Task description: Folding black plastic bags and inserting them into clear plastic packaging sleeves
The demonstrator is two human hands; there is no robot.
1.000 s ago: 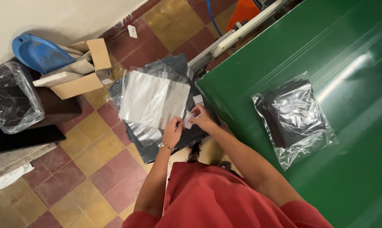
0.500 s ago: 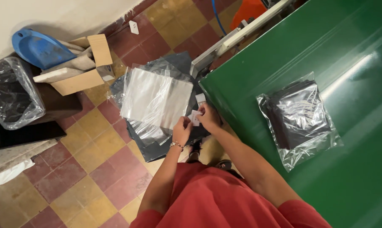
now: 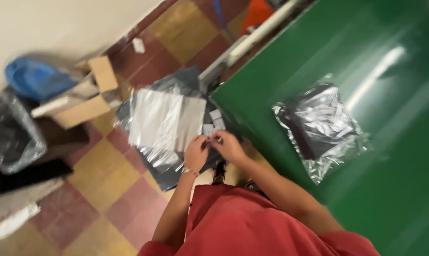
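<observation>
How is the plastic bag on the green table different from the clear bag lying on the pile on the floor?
The bag on the green table holds dark contents; the clear bag on the floor pile looks pale, whitish. The table bag is crinkled and bunched, while the floor bag lies flatter and broader. The table bag sits apart from both hands; the floor bag lies right beside the left hand and right hand. Both are shiny, see-through plastic.

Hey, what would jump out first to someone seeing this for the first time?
The big green table fills the right side, with a clear bag of dark items lying on it. At its edge, the left hand and right hand meet over small pale pieces, beside a clear plastic packet above the tiled floor.
</observation>
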